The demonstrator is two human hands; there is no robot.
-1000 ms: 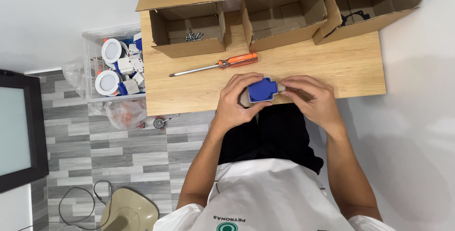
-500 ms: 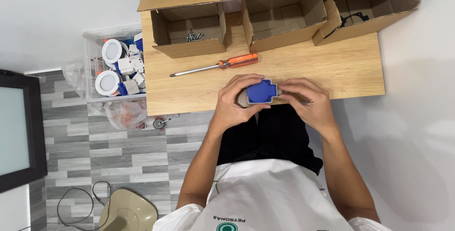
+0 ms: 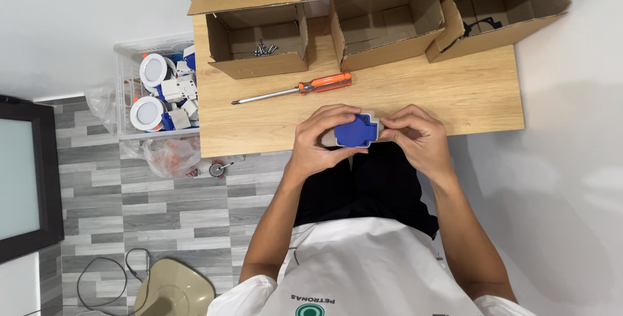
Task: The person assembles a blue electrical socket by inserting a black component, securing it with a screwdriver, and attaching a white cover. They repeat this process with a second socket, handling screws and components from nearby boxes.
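Single head-worn camera looking straight down from above the person, facing the wooden table (image 3: pixel 454 95) edge, lap and floor, sitting at moderate height, taking in the left hand (image 3: pixel 318 139) and right hand (image 3: pixel 415 135) near frame centre, sharing nothing with any second view.

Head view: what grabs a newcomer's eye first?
The bright blue plastic plug-shaped part, gripped between the left hand and right hand at the near edge of the light wooden table. Next, the orange-handled screwdriver lying just beyond the hands, in front of three open cardboard boxes.
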